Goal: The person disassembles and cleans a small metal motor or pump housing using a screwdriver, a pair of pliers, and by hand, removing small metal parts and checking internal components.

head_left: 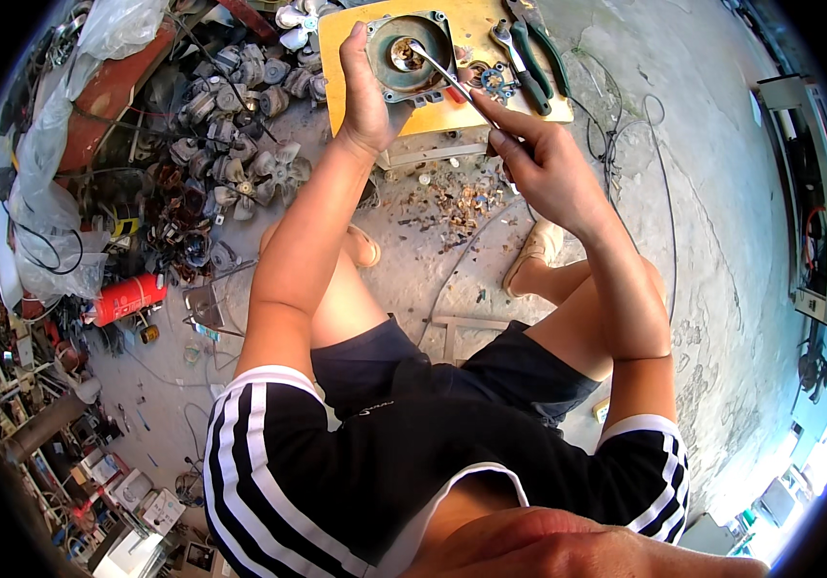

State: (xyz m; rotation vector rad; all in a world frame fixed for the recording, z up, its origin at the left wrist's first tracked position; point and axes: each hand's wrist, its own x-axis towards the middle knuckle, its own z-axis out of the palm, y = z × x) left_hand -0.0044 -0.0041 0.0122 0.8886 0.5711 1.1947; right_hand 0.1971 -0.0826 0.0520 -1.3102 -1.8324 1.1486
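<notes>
A round, dull green metal motor end cover (389, 89) with corner lugs lies on a small yellow table (413, 119). My left hand (367, 111) grips its left rim, thumb up along the side; the other fingers are mostly hidden. In my right hand (539, 159) is a thin metal rod with a spoon-like tip (444, 69), slanting down to the left. Its tip sits inside the cover's central hub, where brownish grease or dirt shows. Right of the cover lie a small bluish round part (493, 83), a ratchet wrench (510, 43) and green-handled pliers (541, 58).
Old motors (230, 91) and a fan blade (279, 173) are heaped at the left. Scattered debris (466, 202) covers the floor below the table. A red cylinder (129, 299) lies farther left. Loose black cable (611, 144) runs along the floor at right.
</notes>
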